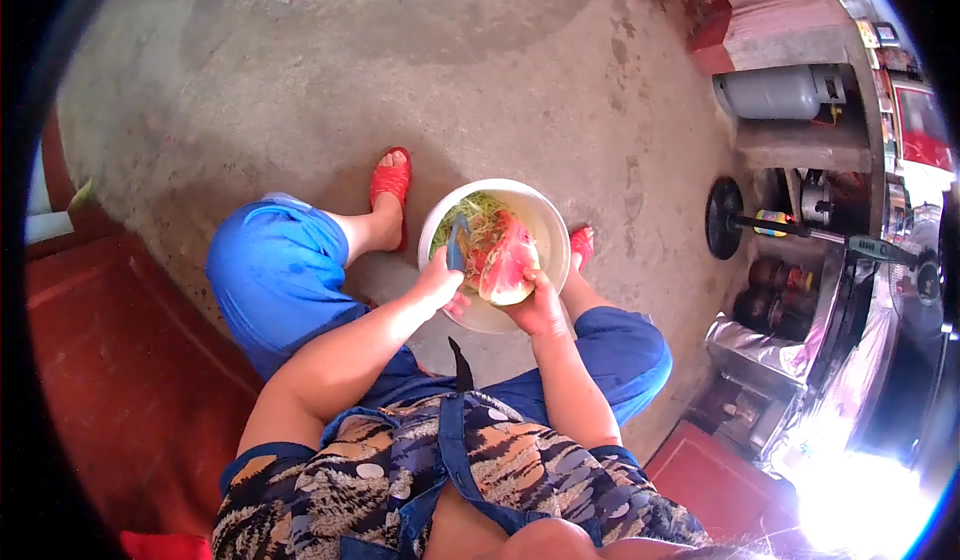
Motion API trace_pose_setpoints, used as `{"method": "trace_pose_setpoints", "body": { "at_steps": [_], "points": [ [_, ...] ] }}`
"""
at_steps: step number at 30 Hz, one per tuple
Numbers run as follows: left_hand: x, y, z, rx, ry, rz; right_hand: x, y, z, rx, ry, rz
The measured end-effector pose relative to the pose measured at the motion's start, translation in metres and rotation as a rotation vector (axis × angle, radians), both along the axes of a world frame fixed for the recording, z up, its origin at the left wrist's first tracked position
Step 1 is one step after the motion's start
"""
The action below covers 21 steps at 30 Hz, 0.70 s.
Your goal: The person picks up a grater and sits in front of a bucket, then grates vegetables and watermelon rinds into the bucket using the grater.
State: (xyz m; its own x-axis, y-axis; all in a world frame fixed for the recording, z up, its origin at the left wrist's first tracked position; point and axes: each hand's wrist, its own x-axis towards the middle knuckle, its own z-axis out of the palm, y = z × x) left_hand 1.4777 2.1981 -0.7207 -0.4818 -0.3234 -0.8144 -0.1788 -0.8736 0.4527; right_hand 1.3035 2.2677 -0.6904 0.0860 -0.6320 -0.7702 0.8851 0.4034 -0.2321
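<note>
My left hand is closed around a blue-grey tool, a knife or peeler; its exact shape is too small to tell. My right hand grips a wedge of watermelon with red flesh and a pale rind, its fingers on the lower right end. Both hands are over the near part of a white bucket between my feet. Inside the bucket lie thin green shreds and reddish bits. The tool's tip is just left of the wedge; contact between them cannot be made out.
Around the bucket is a concrete floor. My feet in red sandals flank it. At the right stand shelves with a grey gas cylinder, pots and a black round fan. A reddish-brown surface lies at the left.
</note>
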Motion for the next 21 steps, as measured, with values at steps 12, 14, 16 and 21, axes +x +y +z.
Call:
{"method": "trace_pose_setpoints", "body": {
  "at_steps": [12, 14, 16, 21],
  "points": [
    [0.007, 0.005, 0.001, 0.073, 0.09, 0.03, 0.001, -0.009, -0.009, -0.094, 0.104, -0.033],
    [0.007, 0.008, 0.013, 0.061, 0.071, 0.02, -0.004, -0.013, -0.011, -0.051, 0.157, -0.023],
    [0.007, 0.009, 0.014, 0.047, 0.058, 0.008, -0.006, -0.011, -0.017, -0.063, 0.183, -0.032],
    [0.008, 0.009, 0.018, 0.047, 0.096, 0.005, -0.011, -0.008, -0.025, -0.061, 0.498, 0.012]
  ]
}}
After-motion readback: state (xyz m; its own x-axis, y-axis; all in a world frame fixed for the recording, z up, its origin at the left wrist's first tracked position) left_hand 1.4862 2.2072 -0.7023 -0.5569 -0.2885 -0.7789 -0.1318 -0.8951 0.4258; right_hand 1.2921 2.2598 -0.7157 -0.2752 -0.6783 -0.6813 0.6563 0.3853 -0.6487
